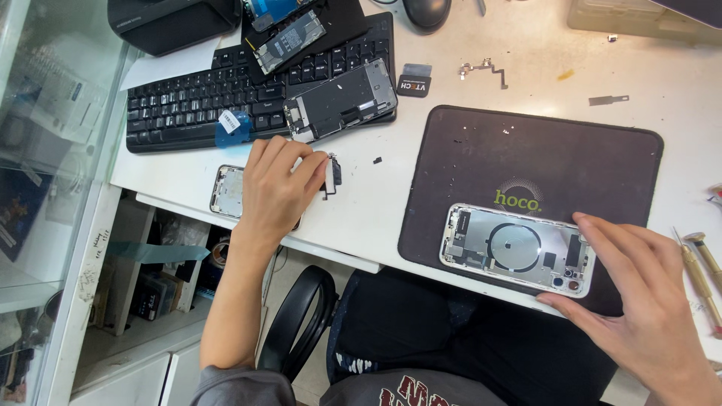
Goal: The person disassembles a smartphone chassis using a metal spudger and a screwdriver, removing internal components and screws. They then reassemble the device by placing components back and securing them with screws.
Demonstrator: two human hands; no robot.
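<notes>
On the dark rubber work mat (526, 150) w/ rounded corners, my right hand (639, 301) steadies the opened silver phone housing (517, 249). It's a flat metal rectangle, a round pale coil in its middle, small camera parts at the end nearest my fingers. Long axis runs left-right, tilted slightly down toward the right. My thumb sits at the lower right corner, fingers along the upper right edge, so it's a loose pinch across the short end, not a full clamp.

Off to the left, well apart from the mat, my left hand (277, 188) rests on the white desk (677, 90), fingertips pressed together on a small dark flex part (332, 173), thin and stiff-looking, sticking out past my index finger twd the mat. Under my wrist lies a second silver phone frame (228, 191), partly hidden.

Beyond that hand, a bare phone chassis (342, 101) leans across the black keyboard (195, 98), matte keys, glossy metal on top. Brass-handled screwdrivers (699, 263) lie just beside my right hand. So the part is in the left hand; the housing it lies toward is to its right, nearer the right hand.
</notes>
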